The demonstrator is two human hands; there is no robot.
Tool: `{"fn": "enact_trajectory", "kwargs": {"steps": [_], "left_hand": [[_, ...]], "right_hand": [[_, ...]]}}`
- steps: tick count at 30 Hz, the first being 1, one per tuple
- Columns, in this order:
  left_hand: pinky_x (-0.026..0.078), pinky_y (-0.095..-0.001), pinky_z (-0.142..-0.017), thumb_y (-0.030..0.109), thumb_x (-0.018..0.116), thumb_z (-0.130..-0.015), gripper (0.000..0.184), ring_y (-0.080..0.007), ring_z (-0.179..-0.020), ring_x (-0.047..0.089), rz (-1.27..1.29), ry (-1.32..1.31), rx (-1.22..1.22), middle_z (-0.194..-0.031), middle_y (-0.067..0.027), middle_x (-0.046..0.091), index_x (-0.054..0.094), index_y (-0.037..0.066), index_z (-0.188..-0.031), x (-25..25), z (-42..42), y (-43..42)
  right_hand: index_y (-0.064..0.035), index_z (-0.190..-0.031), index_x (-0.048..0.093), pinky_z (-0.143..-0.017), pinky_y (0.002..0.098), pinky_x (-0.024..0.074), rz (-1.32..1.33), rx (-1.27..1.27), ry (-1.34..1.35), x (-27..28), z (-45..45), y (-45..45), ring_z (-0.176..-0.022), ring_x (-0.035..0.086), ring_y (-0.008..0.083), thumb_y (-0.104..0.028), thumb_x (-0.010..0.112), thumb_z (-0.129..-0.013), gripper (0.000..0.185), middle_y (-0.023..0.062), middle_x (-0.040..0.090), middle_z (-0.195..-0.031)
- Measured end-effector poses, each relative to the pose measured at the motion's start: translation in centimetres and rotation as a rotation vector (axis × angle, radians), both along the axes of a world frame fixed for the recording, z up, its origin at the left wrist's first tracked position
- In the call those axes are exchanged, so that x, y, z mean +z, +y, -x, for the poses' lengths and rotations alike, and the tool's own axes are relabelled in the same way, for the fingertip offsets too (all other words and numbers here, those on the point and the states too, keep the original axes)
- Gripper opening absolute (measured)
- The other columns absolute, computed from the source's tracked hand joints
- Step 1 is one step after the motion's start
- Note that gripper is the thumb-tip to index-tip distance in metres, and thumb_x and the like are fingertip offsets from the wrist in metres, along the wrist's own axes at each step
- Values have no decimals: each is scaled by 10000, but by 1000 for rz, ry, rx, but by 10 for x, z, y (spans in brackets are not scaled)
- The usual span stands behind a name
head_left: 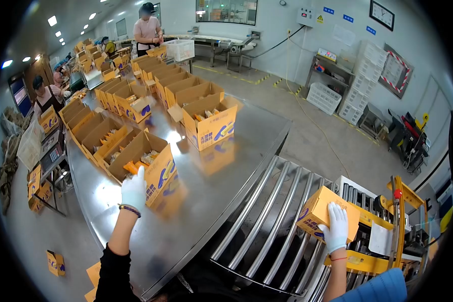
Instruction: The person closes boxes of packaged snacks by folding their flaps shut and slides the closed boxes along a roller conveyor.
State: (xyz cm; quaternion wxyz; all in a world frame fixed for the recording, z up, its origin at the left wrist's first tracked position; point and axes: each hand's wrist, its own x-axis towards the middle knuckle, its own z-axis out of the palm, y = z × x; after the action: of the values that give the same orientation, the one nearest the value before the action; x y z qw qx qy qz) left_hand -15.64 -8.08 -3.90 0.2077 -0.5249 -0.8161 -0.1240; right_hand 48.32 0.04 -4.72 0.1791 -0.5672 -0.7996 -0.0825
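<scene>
My left hand (133, 192), in a white glove, is at the near corner of an open cardboard box (161, 173) on the steel table. Its fingers reach over the rim, closed on the box wall. Orange and clear packets (136, 165) lie inside that box. My right hand (337, 225), also gloved, rests on a closed cardboard box (315, 207) with its fingers stretched out. That box sits on the rollers, at the mouth of a yellow-framed machine (398, 221).
Rows of open boxes (186, 90) stand along the steel table (221, 176). A roller conveyor (267, 221) adjoins its right edge. Co-workers (147, 32) stand at the far end and left side. Stacked white crates (360, 83) line the wall. A flattened carton (55, 263) lies on the floor.
</scene>
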Motion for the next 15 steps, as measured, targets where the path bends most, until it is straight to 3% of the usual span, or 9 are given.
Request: {"fn": "enact_trajectory", "kwargs": {"steps": [1,3,7,8,9,11,12,13,15], "left_hand": [[549,-502,-753,198,582,-961,343,-410,-756,678,147,-119,17,-824,-179,703,567,94,-1288,11,2,-9],[547,-517,-796,228,557,-993,308,-414,-819,695,260,-269,78,-888,-190,717,594,90,-1267,26,-13,-5],[560,-479,-820,288,578,-1013,282,-406,-860,708,172,-553,-388,-932,-205,727,690,57,-1130,52,-71,12],[559,-455,-875,268,618,-1004,311,-393,-925,710,71,-1266,-472,-967,-188,735,690,25,-1185,71,-87,11],[566,-430,-903,258,684,-964,447,-335,-945,726,-131,-928,-530,-1099,-187,723,625,-3,-1322,67,-92,21],[519,-445,-1004,260,676,-965,504,-328,-1181,659,-207,-218,-322,-1321,-229,643,577,-28,-1367,54,-96,38],[463,-442,-1086,244,657,-968,544,-341,-1336,554,18,-600,-296,-1433,-252,567,530,-43,-1412,60,-100,43],[463,-442,-1086,244,657,-968,544,-341,-1336,554,17,-606,-313,-1433,-252,567,530,-43,-1412,48,-104,47],[481,-403,-1076,229,581,-1006,475,-364,-1273,599,44,-817,-623,-1401,-239,593,542,9,-1425,14,-116,52]], "right_hand": [[-20,-1451,493,-1232,494,297,13,60,-9,5,-4,-1,-1407,457,360,-178,871,-671,881,165,529,-1490],[-17,-1421,521,-1223,502,310,44,76,26,16,-9,-15,-1389,472,367,-145,866,-665,840,170,544,-1469],[-24,-1389,553,-1207,513,326,104,92,46,22,-36,-43,-1373,484,374,-37,831,-672,769,170,564,-1442],[-23,-1392,547,-1204,508,329,111,55,47,22,-45,-50,-1371,485,377,-33,827,-677,768,169,564,-1443],[-22,-1396,541,-1201,504,332,117,14,50,22,-55,-57,-1369,486,381,-29,823,-682,767,167,563,-1443],[-17,-1397,537,-1195,498,341,92,-38,18,16,-76,-66,-1364,485,393,-27,821,-684,767,184,565,-1430],[-13,-1397,532,-1189,492,350,63,-68,-5,17,-79,-69,-1359,485,404,-26,818,-685,767,201,566,-1416],[-13,-1397,532,-1189,492,350,58,-84,-11,15,-79,-70,-1359,485,404,-26,818,-685,767,201,566,-1416],[15,-1411,503,-1184,475,364,40,-236,-73,9,-67,-79,-1358,474,434,-48,820,-680,799,238,565,-1393]]}}
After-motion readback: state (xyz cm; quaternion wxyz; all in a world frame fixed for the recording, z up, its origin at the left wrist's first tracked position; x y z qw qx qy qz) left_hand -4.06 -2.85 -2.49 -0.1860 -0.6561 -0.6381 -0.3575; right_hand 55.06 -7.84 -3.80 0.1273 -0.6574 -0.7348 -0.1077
